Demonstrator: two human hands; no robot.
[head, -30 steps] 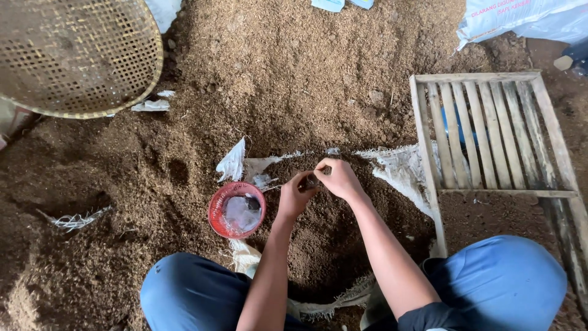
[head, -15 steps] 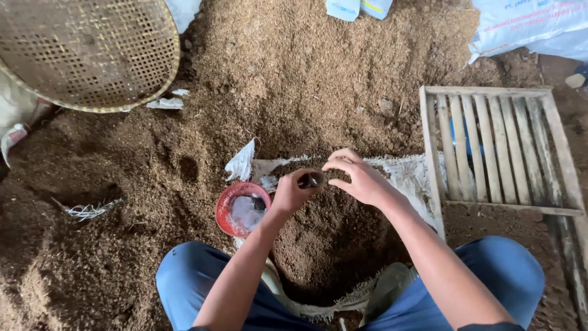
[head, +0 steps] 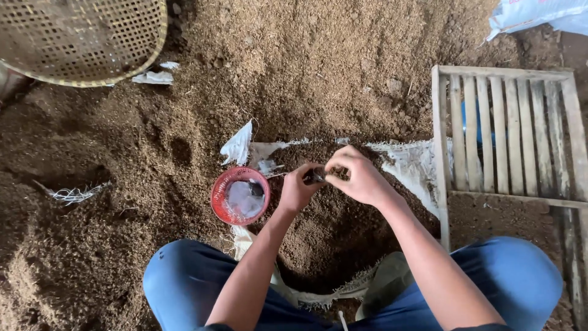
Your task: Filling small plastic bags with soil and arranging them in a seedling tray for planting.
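Since the earlier frame both hands have shifted slightly; left hand (head: pixel 299 191) and right hand (head: pixel 361 178) now jointly pinch a small dark object (head: pixel 315 176) over the open sack (head: pixel 410 162). The red bowl (head: pixel 239 196) sits at nine o'clock; the wooden crate (head: pixel 508 135) at three.

Both hands, left hand (head: pixel 298 191) and right hand (head: pixel 361 178), pinch a small dark object (head: pixel 316 176) above the soil-filled sack (head: pixel 404 160).

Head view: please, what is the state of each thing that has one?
Left hand: pinching a small dark object.
Right hand: fingers on the same object.
Red bowl: upright, something pale inside.
White sack: open, filled with brown material.
Woven basket: lying on the ground.
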